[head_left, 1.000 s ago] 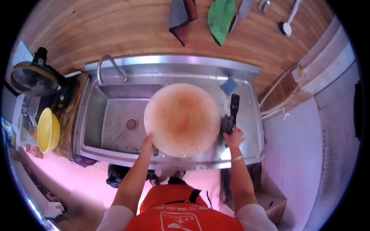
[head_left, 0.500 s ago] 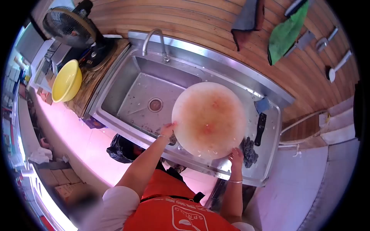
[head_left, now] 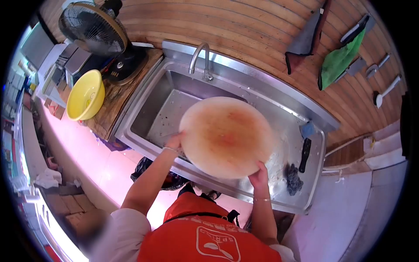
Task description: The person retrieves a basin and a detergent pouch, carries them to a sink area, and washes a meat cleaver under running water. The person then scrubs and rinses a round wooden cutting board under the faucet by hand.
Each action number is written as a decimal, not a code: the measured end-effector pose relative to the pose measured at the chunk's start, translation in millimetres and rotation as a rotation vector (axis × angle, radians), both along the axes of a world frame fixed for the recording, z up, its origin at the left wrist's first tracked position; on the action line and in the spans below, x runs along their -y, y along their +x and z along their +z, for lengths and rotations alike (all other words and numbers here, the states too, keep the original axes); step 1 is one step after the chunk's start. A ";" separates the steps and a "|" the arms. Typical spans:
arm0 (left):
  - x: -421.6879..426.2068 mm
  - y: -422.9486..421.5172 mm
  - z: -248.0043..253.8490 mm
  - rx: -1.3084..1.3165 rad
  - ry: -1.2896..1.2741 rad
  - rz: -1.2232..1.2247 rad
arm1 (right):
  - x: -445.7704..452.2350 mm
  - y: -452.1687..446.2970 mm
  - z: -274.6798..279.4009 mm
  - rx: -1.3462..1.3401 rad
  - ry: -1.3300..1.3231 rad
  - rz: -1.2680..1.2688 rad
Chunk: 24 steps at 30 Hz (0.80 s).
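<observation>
Between my two hands is a large round white cutting board (head_left: 226, 137) with reddish-orange stains across its middle. My left hand (head_left: 174, 142) grips its left edge, and my right hand (head_left: 259, 175) grips its lower right edge; the fingers beneath it are hidden. The board is raised and tilted, partly over the basin and partly over the drainboard of the steel sink (head_left: 288, 114). To the right of it lie a dark scouring pad (head_left: 293, 179), a black-handled tool (head_left: 305, 155) and a blue sponge or cloth (head_left: 307, 129).
A curved faucet (head_left: 207, 61) rises behind the basin. On the wooden counter at left stand a yellow bowl (head_left: 87, 96) and a black fan (head_left: 120, 65). Cloths, one of them green (head_left: 342, 59), and utensils hang on the plank wall. A black bag (head_left: 172, 180) sits below the sink.
The cutting board has been lifted off the drainboard and shifted left towards the basin, now tilted. Both hands have moved with it. The camera view has shifted a little.
</observation>
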<state>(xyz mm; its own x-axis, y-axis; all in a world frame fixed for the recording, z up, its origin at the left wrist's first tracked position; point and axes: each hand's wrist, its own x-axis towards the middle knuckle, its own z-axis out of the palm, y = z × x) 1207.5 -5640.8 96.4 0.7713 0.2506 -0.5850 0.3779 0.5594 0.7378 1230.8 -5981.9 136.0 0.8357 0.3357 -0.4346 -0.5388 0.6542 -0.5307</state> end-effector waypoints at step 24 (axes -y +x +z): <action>-83.0 288.7 -29.7 0.884 1.376 -0.651 | -224.3 44.5 -76.4 -0.339 -0.150 -0.163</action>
<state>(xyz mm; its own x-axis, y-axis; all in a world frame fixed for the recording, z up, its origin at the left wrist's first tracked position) 1496.2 -5557.9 66.6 0.8786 -0.2921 0.3778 -0.4716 -0.6550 0.5904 1275.3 -5757.7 59.6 0.6733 0.1223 -0.7291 -0.5953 0.6746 -0.4366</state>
